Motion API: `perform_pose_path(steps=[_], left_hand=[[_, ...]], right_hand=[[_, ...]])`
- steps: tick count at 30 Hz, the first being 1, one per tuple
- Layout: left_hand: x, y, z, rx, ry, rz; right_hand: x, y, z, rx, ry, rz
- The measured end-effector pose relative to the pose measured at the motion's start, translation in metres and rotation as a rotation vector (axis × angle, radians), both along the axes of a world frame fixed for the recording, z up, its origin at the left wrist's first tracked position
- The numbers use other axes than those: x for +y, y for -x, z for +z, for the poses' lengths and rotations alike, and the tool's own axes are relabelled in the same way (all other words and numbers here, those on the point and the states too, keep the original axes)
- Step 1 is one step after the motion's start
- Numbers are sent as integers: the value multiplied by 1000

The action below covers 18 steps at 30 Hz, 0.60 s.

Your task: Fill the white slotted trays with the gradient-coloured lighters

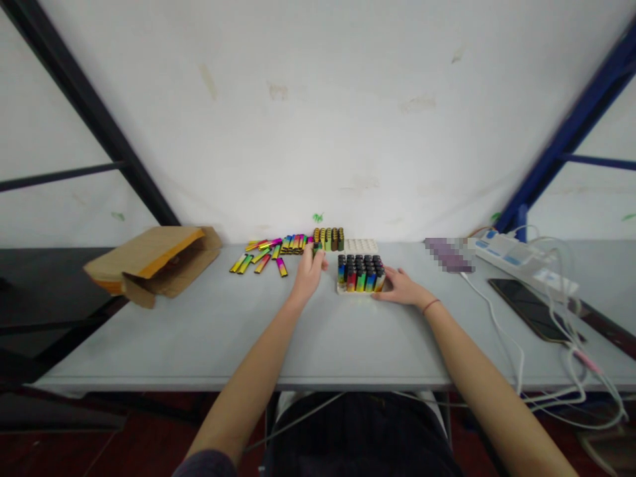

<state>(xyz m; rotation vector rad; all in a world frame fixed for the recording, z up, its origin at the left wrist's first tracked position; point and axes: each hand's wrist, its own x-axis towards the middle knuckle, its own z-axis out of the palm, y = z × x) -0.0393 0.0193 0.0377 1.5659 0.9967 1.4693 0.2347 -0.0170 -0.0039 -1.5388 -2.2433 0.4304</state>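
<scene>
My left hand [309, 270] is closed in a pinch around a small dark-topped lighter [317, 247], mostly hidden by the fingers. Right of it stands a white tray [342, 291] with rows of upright, black-topped lighters in bright colours [360, 273]. My right hand [405, 289] grips this tray's right end, thumb along the front corner and fingers at the side. Behind the left hand, a block of upright yellow-topped lighters [328, 238] stands near the wall. To the left lie shiny rainbow-coloured lighter sleeves [261, 255], some scattered and some stacked [294, 244].
An opened brown paper bag [149, 255] lies at the left. A white tray with holes [362, 245] sits by the wall. At the right are a power strip [527, 262], a dark phone [534, 308], a blurred-out purple device [450, 255] and loose white cables [497, 321].
</scene>
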Motion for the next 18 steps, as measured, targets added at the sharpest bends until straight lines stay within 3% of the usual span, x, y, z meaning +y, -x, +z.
perform_pose_path(steps=[2,5,9,18], left_hand=[[0,6,4,160,-163,18],[0,15,11,343,-255,-129],[0,19,12,468,-197,-340],[0,14,-1,608,-121,-363]], right_hand=[[0,0,0,1,0,1],[0,1,1,10,-1,-2],[-1,2,2,11,4,-8],[0,1,0,13,6,-7]])
